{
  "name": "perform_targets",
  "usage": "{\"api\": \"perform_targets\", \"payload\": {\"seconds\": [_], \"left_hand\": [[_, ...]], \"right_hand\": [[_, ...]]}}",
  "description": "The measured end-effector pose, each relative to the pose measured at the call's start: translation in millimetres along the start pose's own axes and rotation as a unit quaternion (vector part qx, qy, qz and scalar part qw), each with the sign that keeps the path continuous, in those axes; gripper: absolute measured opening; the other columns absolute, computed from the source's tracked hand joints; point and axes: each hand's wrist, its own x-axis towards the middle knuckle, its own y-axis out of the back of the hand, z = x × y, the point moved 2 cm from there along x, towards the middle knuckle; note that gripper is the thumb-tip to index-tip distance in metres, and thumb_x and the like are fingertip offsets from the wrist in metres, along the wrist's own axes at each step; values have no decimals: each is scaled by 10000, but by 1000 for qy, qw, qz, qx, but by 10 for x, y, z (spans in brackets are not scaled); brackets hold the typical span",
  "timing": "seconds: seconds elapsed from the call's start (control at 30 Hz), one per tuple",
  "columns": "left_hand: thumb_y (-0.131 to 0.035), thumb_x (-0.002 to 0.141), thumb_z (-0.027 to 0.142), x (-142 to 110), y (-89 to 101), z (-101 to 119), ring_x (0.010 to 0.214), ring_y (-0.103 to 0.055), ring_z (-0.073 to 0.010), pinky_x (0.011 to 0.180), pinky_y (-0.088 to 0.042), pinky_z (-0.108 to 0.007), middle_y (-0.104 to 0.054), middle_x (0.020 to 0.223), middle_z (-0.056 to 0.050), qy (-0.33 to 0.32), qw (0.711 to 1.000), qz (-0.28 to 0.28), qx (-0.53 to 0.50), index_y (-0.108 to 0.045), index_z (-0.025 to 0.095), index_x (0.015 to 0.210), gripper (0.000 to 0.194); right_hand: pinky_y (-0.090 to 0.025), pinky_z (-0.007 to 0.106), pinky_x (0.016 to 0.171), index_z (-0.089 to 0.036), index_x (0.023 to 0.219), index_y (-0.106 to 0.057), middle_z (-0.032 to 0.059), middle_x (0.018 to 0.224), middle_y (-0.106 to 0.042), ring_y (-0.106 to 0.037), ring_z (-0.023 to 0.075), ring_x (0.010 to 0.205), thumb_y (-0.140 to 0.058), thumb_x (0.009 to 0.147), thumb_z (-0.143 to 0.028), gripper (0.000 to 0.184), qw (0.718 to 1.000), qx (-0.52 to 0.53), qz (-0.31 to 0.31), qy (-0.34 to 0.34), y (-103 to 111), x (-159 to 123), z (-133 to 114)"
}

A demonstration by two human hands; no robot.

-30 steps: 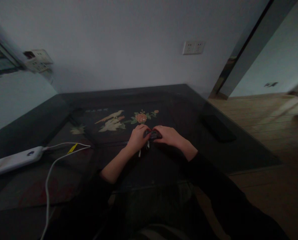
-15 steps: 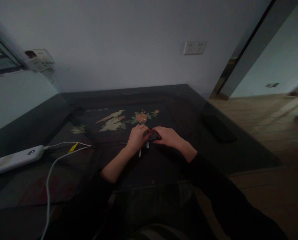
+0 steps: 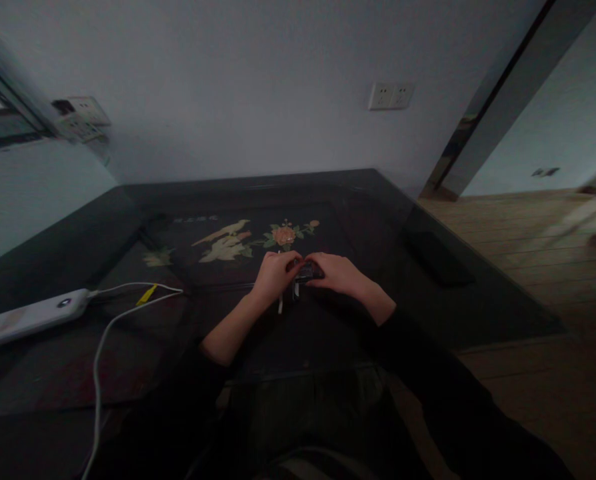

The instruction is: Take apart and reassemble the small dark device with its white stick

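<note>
The left hand (image 3: 277, 272) and the right hand (image 3: 337, 272) meet over the dark tabletop (image 3: 328, 333), each with a narrow grip, fingers and thumb closed on opposite sides of a small dark object (image 3: 307, 270). It sits between them, just nearer the person than the printed peony (image 3: 284, 235); its exact kind is too dim to tell. A thin white stick (image 3: 280, 305) pokes out beneath the left hand, and a small pale strip (image 3: 297, 289) hangs by the object's near side.

The fingertips cover much of the object, so a thumb could slip off its edge and let it twist or drop. Anything small and loose could skid across what looks like a smooth surface. The white stick, perhaps unsecured, could be nudged by the left wrist. The white cable (image 3: 98, 373) and power bank (image 3: 35, 319) lie well apart, so snagging seems unlikely.
</note>
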Motion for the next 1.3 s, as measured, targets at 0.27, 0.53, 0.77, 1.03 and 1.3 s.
{"api": "perform_targets", "payload": {"seconds": [0.27, 0.53, 0.77, 1.03, 1.3], "left_hand": [[-517, 899, 296, -7, -6, 45, 583, -571, -114, 707, -385, -269, -657, 665, 27, -23, 1000, -6, -18, -646, 204, 890, 158], [-530, 870, 247, -35, 10, 60, 695, -628, -155, 809, -370, -336, -678, 714, 15, -28, 999, -23, 22, -632, 208, 868, 109], [-577, 824, 200, -17, 11, 40, 716, -631, -149, 774, -406, -304, -696, 781, 7, -2, 1000, -7, -5, -625, 203, 888, 80], [-635, 786, 193, -4, 22, 10, 720, -643, -152, 743, -448, -272, -715, 789, -11, 46, 995, 32, -83, -664, 190, 965, 182], [-644, 785, 237, -6, 27, -13, 737, -648, -168, 685, -450, -259, -723, 779, -28, 91, 988, 29, -118, -716, 177, 819, 100]], "right_hand": [[-431, 306, 697, -205, 1155, -557, 89, 1080, -663, -633, 250, 930, -697, 771, -417, 461, 1000, -3, 8, -6, -1, 0, 26], [-440, 315, 716, -216, 1155, -554, 86, 1113, -657, -628, 259, 972, -686, 779, -416, 446, 1000, -7, 11, -6, -3, -2, 16], [-439, 309, 717, -197, 1160, -558, 96, 1096, -663, -632, 257, 957, -680, 786, -421, 452, 1000, -15, 4, -10, 21, -7, -17], [-444, 302, 704, -187, 1186, -550, 109, 1093, -658, -638, 253, 945, -689, 781, -422, 489, 999, -26, 14, -13, 15, -3, -11], [-443, 298, 697, -195, 1167, -557, 105, 1119, -655, -638, 253, 958, -687, 781, -430, 470, 999, -31, 19, -20, -5, 6, 12]]}}
